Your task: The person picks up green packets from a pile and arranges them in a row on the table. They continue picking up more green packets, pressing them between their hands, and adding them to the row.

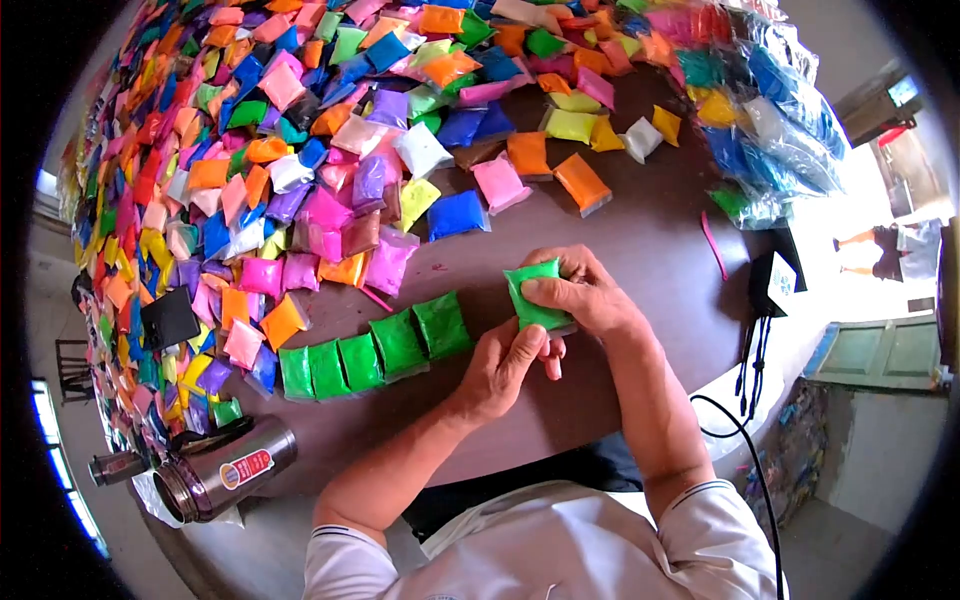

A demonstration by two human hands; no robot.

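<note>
The dark brown counter (650,230) curves across the scene, and its far and left stretches lie under a deep heap of small plastic packets (270,170) in orange, pink, blue, yellow, purple, white and green. At its far right, clear plastic bags (790,130) bulge with blue, white and teal contents. Near the person, a slanting row of five green packets (361,362) lies side by side, flat and shiny. A steel flask (230,470) with a red label rests on its side at the left edge. The right hand (592,290) has its grip pinching a single green packet, thumb pressed on the front, fingers behind. The left hand (500,370) curls at the packet's lower edge; whether its grip closes on the film, I cannot tell. The held green packet (537,314) sits above the counter, just right of the row: bright green, plump, roughly square, with crinkled glossy film. Smallest is a thin pink stick (714,245) lying farther right.
</note>
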